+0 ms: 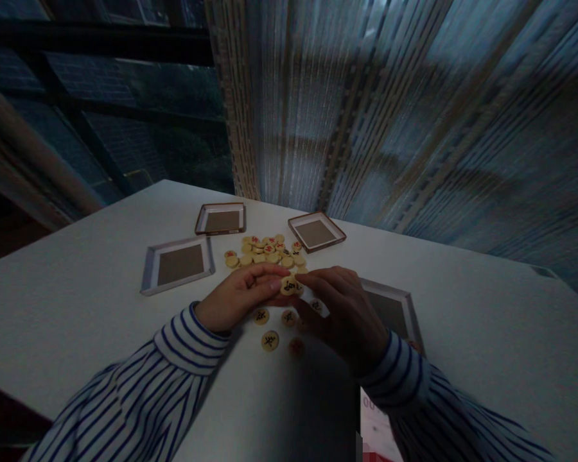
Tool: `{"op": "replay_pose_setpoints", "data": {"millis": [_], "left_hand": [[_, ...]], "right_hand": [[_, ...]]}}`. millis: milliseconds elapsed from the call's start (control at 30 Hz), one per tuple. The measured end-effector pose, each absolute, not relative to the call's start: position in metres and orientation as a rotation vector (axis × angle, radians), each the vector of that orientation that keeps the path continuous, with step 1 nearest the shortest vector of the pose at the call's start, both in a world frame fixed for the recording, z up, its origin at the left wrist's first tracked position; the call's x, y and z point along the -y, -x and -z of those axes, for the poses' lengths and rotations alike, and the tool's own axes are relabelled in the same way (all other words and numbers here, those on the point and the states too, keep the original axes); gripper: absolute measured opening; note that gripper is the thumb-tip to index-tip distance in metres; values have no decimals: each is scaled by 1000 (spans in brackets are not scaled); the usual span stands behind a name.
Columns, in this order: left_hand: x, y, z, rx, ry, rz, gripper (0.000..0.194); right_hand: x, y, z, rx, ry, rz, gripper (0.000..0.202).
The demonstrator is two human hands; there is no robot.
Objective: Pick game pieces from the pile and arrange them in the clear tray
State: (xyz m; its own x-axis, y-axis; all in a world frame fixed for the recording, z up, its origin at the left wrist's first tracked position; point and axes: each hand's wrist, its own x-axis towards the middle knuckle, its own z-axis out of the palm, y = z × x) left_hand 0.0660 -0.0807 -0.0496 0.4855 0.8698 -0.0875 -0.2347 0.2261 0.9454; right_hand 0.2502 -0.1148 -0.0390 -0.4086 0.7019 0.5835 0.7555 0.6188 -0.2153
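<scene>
My left hand (243,292) is closed on a round, pale wooden xiangqi piece (289,286) with a black character, its thumb against the near face. From the other side, the thumb and fingertips of my right hand (341,308) close around the right edge of the held pieces; a second piece seems to sit behind the first. Below the hands, several loose pieces lie face up, among them a black-marked piece (270,341) and a red-marked piece (297,347). Just beyond my hands spreads a heap of xiangqi pieces (259,250), some face down.
Shallow open boxes stand around the heap: a white-rimmed one (149,273) at left, brown-edged ones behind left (245,218) and behind right (337,232), and another box (409,308) partly behind my right hand. A pink printed sheet (378,423) lies near my right forearm. A striped curtain (390,115) hangs behind.
</scene>
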Motion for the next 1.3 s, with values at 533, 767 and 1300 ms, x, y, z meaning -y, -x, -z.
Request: {"op": "replay_pose_setpoints", "data": {"millis": [533, 767, 1300], "left_hand": [[73, -46, 32, -1045, -1407, -993, 30], [67, -29, 38, -1292, -1775, -1104, 21], [79, 5, 60, -1225, -2450, -588, 25]], "right_hand": [[114, -248, 43, 2275, 1170, 51, 21], [114, -247, 46, 2376, 1300, -34, 19], [104, -223, 44, 2546, 1537, -190, 17]]}}
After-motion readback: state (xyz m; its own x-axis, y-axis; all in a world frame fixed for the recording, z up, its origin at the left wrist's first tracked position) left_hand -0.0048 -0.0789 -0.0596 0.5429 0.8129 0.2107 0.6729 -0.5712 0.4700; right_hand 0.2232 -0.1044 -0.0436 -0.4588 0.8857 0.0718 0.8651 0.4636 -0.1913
